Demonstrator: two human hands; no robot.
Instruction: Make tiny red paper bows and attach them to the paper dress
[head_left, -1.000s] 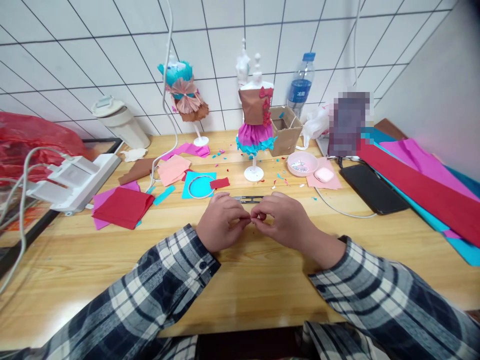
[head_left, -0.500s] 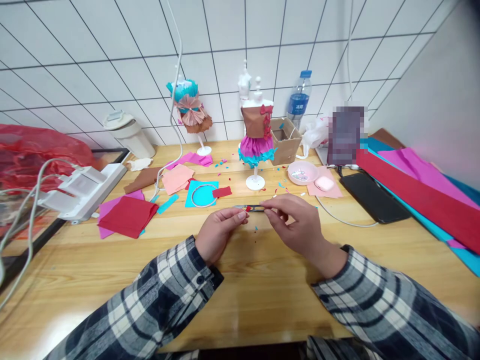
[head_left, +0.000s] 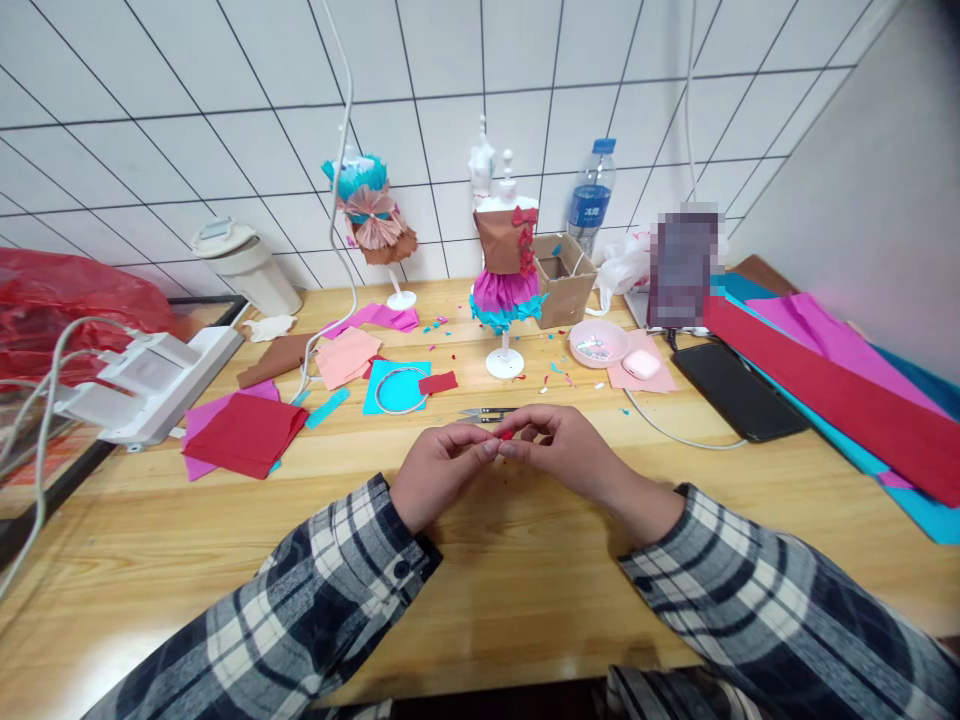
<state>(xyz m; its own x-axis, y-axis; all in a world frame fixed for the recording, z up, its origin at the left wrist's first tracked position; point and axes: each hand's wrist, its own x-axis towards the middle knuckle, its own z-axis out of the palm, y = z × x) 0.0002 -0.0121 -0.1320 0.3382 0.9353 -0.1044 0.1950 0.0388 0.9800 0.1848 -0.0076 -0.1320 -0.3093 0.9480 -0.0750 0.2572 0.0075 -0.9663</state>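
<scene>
Between the fingertips of both hands is a small piece of red crepe paper [head_left: 506, 435], mostly covered by the fingers. My left hand [head_left: 444, 468] pinches it from the left, and my right hand [head_left: 566, 450] pinches it from the right. Thread snips [head_left: 487, 413] lie on the table just beyond the fingers, with their handle end partly behind my right hand. Farther back stands a small dress form [head_left: 507, 245] in a brown top with red bows down one side and a magenta and turquoise skirt.
Left of the snips, a silver ring [head_left: 401, 408] lies on a turquoise sheet beside a red strip [head_left: 438, 383]. Red squares [head_left: 244, 435] and a power strip [head_left: 172, 385] are at left. A pink bowl [head_left: 574, 345], a phone [head_left: 739, 390] and long paper sheets [head_left: 832, 385] are at right.
My right hand has left the thread snips, which now lie on the table. It has moved left and nearer me to join my left hand at the red paper.
</scene>
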